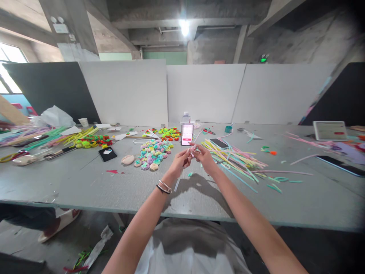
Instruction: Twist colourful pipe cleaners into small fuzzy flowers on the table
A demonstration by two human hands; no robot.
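My left hand [181, 160] and my right hand [204, 156] meet above the middle of the table, fingertips pinched together. Between them is a pale pink pipe cleaner [192, 152], mostly hidden by the fingers. A pale strip [176, 185] shows below my left hand; whether it joins the held piece, I cannot tell. Left of my hands lies a heap of coiled pastel pipe-cleaner pieces [155, 151]. To the right, straight pastel pipe cleaners [242, 158] lie in a loose bundle. A lit phone [187, 134] stands upright against a clear bottle [186, 114] just beyond my hands.
Red, yellow and green coiled pieces [170, 133] lie behind the pastel heap. A black card-like square [107, 153] and a beige pouch-like item [128, 160] are at left. A dark phone [219, 143] rests by the bundle; another phone [340, 165] lies far right. White partitions [205, 93] back the table.
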